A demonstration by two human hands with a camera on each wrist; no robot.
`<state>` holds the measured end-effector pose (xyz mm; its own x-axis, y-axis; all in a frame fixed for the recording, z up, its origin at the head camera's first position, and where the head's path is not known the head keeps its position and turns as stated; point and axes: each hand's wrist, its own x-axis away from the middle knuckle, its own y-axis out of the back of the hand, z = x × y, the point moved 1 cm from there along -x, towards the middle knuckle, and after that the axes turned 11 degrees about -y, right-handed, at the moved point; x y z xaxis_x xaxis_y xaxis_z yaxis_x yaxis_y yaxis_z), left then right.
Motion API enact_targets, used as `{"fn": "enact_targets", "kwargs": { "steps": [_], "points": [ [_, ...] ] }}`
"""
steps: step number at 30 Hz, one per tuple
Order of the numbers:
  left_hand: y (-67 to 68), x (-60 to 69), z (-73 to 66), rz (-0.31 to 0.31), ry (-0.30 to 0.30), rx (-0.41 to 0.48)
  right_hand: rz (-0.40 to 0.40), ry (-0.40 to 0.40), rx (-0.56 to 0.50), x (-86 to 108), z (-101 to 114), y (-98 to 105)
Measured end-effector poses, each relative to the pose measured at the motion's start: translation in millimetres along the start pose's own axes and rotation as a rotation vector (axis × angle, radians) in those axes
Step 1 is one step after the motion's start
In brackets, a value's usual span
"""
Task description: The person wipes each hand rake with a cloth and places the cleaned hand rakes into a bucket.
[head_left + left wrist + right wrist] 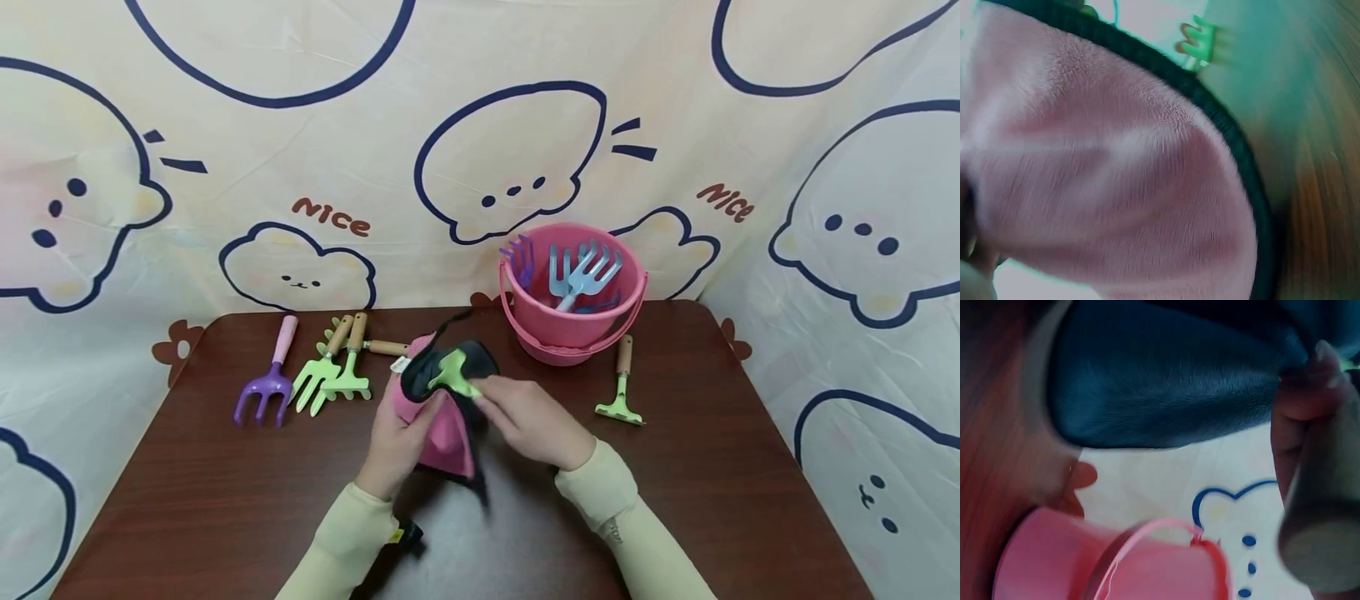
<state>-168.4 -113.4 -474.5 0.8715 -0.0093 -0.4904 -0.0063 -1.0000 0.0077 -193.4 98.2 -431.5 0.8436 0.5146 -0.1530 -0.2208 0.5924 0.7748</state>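
My left hand [401,437] grips a two-sided cloth [447,442], pink on one face and dark on the other, with a dark edge binding. In the left wrist view its fluffy pink face [1116,162] fills most of the picture. My right hand [536,421] holds a small garden tool by its wooden handle [1325,544]. The tool's light green head [452,372] lies against the dark side of the cloth, between the two hands. Folds and fingers cover part of that head, so its exact kind is unclear.
Pink nested buckets [555,329] at the back hold blue and purple hand forks. A green rake [621,392] lies to their right. At the back left lie a purple fork [264,387], a green fork [318,375] and other green tools. A small black item [408,533] is by the left sleeve.
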Motion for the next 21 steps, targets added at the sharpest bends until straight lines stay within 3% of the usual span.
{"fn": "enact_targets", "kwargs": {
  "steps": [2,4,9,12,17,21],
  "points": [
    [-1.3,-1.2,1.0,-0.032,-0.095,-0.139,0.021,0.010,0.029,0.0,3.5,-4.5],
    [-1.3,-0.8,3.2,-0.023,-0.174,-0.251,0.024,0.009,0.048,0.6,5.7,-6.2],
    [0.1,-0.7,9.0,0.106,-0.339,-0.492,0.017,-0.020,0.067,1.2,1.3,-5.4],
    [1.9,-1.4,11.9,0.143,-0.422,-0.612,0.032,-0.032,0.054,0.2,-2.8,-4.4],
    [5.5,-0.8,15.8,0.108,-0.568,-0.740,0.041,-0.035,0.038,-1.7,-5.6,-4.2],
    [6.9,-0.7,15.0,0.025,-0.668,-0.787,0.047,-0.013,0.050,-2.5,-6.8,-4.4]
  ]
}}
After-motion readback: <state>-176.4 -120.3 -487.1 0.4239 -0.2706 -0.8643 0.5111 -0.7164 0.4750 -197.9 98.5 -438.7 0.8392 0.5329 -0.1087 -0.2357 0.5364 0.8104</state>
